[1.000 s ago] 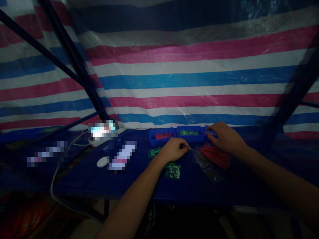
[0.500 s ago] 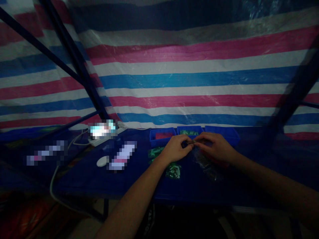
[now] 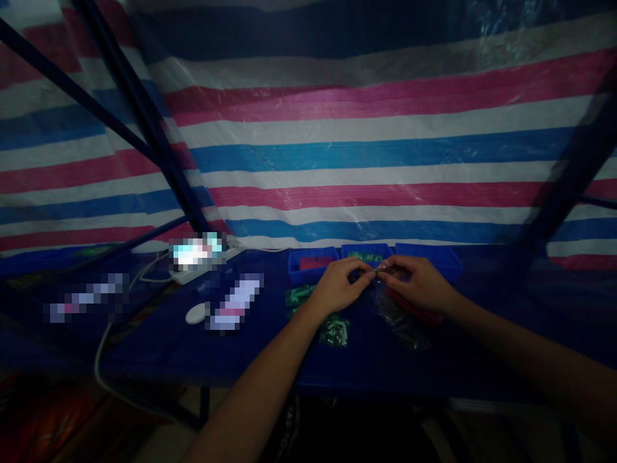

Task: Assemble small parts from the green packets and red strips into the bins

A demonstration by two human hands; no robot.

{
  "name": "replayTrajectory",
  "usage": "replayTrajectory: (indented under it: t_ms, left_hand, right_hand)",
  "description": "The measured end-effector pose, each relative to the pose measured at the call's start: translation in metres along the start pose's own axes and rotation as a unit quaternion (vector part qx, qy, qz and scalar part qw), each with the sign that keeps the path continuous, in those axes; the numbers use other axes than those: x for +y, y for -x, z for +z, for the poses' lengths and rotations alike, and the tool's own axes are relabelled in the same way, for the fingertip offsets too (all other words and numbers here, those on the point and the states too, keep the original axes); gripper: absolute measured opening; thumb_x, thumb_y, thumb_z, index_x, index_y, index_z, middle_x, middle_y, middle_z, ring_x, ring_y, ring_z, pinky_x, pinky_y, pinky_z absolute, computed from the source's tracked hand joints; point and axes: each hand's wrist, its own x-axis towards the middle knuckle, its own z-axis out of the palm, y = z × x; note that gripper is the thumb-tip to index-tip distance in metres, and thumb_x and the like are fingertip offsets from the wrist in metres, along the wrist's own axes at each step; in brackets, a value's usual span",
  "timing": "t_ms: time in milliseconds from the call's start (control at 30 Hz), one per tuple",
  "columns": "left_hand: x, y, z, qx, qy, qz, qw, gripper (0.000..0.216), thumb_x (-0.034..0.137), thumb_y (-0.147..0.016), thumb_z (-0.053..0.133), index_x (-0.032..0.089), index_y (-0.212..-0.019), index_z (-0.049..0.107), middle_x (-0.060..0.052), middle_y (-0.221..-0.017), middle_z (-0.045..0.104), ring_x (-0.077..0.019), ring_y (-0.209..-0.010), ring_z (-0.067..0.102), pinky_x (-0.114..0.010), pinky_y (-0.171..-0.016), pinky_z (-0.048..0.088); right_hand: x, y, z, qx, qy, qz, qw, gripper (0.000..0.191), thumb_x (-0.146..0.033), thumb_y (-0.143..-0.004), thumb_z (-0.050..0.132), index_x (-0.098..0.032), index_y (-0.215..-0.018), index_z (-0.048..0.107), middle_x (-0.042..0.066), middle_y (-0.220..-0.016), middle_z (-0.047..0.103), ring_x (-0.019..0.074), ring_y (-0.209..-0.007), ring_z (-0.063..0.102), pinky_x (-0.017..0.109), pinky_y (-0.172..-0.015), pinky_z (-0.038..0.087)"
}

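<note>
Bin (image 3: pixel 295 274), red pieces (image 3: pixel 315 263), beside left hand (image 3: pixel 337 287)

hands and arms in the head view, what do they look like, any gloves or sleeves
Both the left hand and the right hand are bare, with no gloves. The left forearm and right forearm are bare too, with no sleeve in frame. No watch, ring or band can be made out in the dim light.
</note>
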Motion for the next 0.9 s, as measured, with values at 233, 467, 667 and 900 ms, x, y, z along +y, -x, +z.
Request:
replayTrajectory:
  t_ms: [233,467,667,900]
  left_hand:
    - [0.0024,0.0004,0.0027,0.017,0.0,0.004,1.0,0.014,0.029,-0.096,0.062,0.019,-0.101,0.07,-0.005,-0.097,0.072,-0.0189,-0.091,0.066,-0.03,-0.079,0.049]
    - [0.0011,-0.0008,0.0039,0.008,-0.002,0.016,1.0,0.01,0.023,-0.094,0.062,0.018,-0.098,0.069,-0.004,-0.094,0.071,-0.0182,-0.088,0.066,-0.031,-0.08,0.049]
    - [0.0005,-0.0006,0.0032,0.016,0.003,0.027,1.0,0.009,0.021,-0.095,0.06,0.018,-0.098,0.067,-0.004,-0.093,0.07,-0.0173,-0.086,0.065,-0.031,-0.079,0.05]
    - [0.0001,-0.0004,0.0029,0.009,0.008,0.031,0.999,0.01,0.022,-0.095,0.06,0.018,-0.1,0.067,-0.004,-0.094,0.07,-0.017,-0.085,0.064,-0.031,-0.079,0.05]
  right_hand:
    - [-0.0003,0.0002,0.0018,0.004,0.038,-0.011,0.999,0.011,-0.025,-0.084,0.065,-0.023,-0.092,0.071,0.002,-0.083,0.075,0.0204,-0.073,0.068,0.033,-0.068,0.054]
    - [-0.0017,-0.0003,0.0055,0.023,0.031,-0.018,0.999,0.009,-0.021,-0.082,0.064,-0.024,-0.09,0.066,0.001,-0.087,0.073,0.0201,-0.076,0.067,0.034,-0.073,0.053]
    - [0.0,-0.0012,0.0037,0.007,-0.031,-0.005,0.999,0.007,-0.027,-0.087,0.065,-0.024,-0.093,0.065,0.002,-0.091,0.072,0.0207,-0.081,0.069,0.035,-0.077,0.055]
    - [0.006,-0.0009,0.0054,-0.005,-0.084,0.012,0.996,0.009,-0.029,-0.088,0.066,-0.024,-0.096,0.062,0.002,-0.092,0.07,0.0207,-0.085,0.068,0.036,-0.082,0.056]
